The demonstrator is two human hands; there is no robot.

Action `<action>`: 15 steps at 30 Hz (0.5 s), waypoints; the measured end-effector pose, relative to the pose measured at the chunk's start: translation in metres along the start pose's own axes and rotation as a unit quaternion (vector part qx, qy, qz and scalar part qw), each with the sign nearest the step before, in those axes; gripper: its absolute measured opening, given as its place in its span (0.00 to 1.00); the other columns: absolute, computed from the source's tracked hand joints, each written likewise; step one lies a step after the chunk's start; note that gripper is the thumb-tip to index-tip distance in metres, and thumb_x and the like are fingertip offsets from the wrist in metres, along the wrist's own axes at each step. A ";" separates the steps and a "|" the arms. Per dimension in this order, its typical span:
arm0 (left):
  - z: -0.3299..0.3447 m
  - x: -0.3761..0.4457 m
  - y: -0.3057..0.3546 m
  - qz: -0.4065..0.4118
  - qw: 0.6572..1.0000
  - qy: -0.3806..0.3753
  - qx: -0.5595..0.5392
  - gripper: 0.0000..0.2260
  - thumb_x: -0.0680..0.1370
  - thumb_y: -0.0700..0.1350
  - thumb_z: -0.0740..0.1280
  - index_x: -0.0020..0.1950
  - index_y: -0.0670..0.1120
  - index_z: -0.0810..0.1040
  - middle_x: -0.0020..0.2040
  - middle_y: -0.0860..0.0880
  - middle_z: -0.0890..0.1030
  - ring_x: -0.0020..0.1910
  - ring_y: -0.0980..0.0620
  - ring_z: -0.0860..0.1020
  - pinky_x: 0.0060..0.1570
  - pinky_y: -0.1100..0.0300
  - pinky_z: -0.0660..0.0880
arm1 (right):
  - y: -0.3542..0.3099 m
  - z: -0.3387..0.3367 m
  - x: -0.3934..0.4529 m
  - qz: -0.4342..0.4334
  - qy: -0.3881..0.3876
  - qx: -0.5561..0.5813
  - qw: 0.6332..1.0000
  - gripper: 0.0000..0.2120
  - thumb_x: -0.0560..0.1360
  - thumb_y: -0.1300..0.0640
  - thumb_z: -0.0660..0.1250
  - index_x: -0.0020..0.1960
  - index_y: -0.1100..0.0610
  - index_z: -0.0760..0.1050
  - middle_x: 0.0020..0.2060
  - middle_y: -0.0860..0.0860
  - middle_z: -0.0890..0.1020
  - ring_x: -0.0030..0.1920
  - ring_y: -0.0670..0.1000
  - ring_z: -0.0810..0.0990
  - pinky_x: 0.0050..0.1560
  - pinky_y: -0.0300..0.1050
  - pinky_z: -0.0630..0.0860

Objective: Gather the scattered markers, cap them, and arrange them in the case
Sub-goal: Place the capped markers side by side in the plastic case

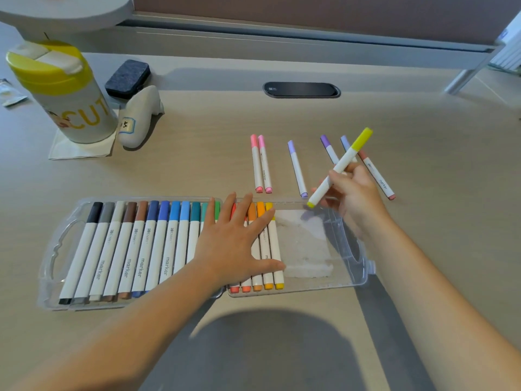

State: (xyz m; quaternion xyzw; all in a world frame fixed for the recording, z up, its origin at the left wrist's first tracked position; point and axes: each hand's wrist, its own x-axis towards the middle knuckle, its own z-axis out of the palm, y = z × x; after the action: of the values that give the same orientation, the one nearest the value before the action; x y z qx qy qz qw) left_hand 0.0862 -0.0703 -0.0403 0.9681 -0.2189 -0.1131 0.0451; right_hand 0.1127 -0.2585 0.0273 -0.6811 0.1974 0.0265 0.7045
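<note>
A person's right hand (pixel 353 190) pinches a capped marker (pixel 339 167) with a yellow-green cap and a white barrel, held tilted above the desk (pixel 197 136), cap toward 1 o'clock, its coloured tail just over the far rim of the case (pixel 349 266); the left hand (pixel 236 244) lies flat with fingers spread, pressing on the row of markers (pixel 146 246) inside the clear plastic case at about 6 o'clock in the picture; the row runs from black and grey at the 9 o'clock end through browns, blues, teals and green to red, orange and yellow beside the thumb, every marker capped, caps toward 12 o'clock; the 3 o'clock end of the case holds no markers, only its clear floor showing. Beyond the case, toward 12 o'clock, capped markers lie loose on the desk: two pink markers (pixel 260 165) touching side by side, a lilac marker (pixel 297 169), a purple marker (pixel 329 149) and a blue one partly hidden behind the held marker, and a dusty-rose marker (pixel 377 176). At 10 o'clock stand a yellow-lidded bottle (pixel 64 91) on a napkin, and a dark eraser (pixel 128 79).
</note>
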 end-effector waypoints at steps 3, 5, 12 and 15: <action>-0.001 -0.008 -0.011 -0.012 1.000 -0.010 -0.002 0.50 0.51 0.79 0.31 0.72 0.63 0.35 0.76 0.50 0.38 0.75 0.43 0.37 0.70 0.43 0.35 | 0.015 0.002 -0.016 0.064 -0.033 -0.037 0.997 0.09 0.79 0.60 0.57 0.41 0.57 0.69 0.34 0.54 0.76 0.35 0.50 0.77 0.35 0.40 0.77; -0.002 -0.012 -0.018 -0.014 1.000 -0.011 0.001 0.52 0.48 0.79 0.27 0.72 0.63 0.35 0.76 0.50 0.39 0.75 0.43 0.38 0.70 0.43 0.36 | 0.023 0.006 -0.020 0.092 -0.074 -0.074 0.990 0.08 0.78 0.62 0.59 0.40 0.59 0.71 0.34 0.55 0.76 0.33 0.49 0.76 0.30 0.35 0.76; -0.010 -0.014 -0.033 -0.030 0.998 0.012 -0.057 0.50 0.54 0.77 0.39 0.75 0.59 0.44 0.77 0.49 0.46 0.75 0.46 0.42 0.72 0.46 0.37 | 0.033 0.035 -0.022 0.153 -0.162 -0.167 0.960 0.08 0.74 0.66 0.65 0.37 0.59 0.72 0.24 0.52 0.80 0.23 0.46 0.78 0.27 0.36 0.78; -0.011 -0.015 -0.034 -0.023 0.996 0.032 -0.085 0.48 0.56 0.75 0.41 0.75 0.57 0.49 0.76 0.49 0.50 0.75 0.47 0.45 0.72 0.48 0.38 | 0.038 0.042 -0.023 0.120 -0.163 -0.241 0.949 0.07 0.73 0.65 0.67 0.38 0.58 0.73 0.29 0.52 0.79 0.25 0.45 0.77 0.27 0.35 0.75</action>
State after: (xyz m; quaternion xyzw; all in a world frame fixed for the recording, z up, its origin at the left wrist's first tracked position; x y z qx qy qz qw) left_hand 0.0899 -0.0328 -0.0313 0.9688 -0.1843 -0.1015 0.1313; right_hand 0.0902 -0.2102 -0.0015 -0.7881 0.1477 0.2684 0.5338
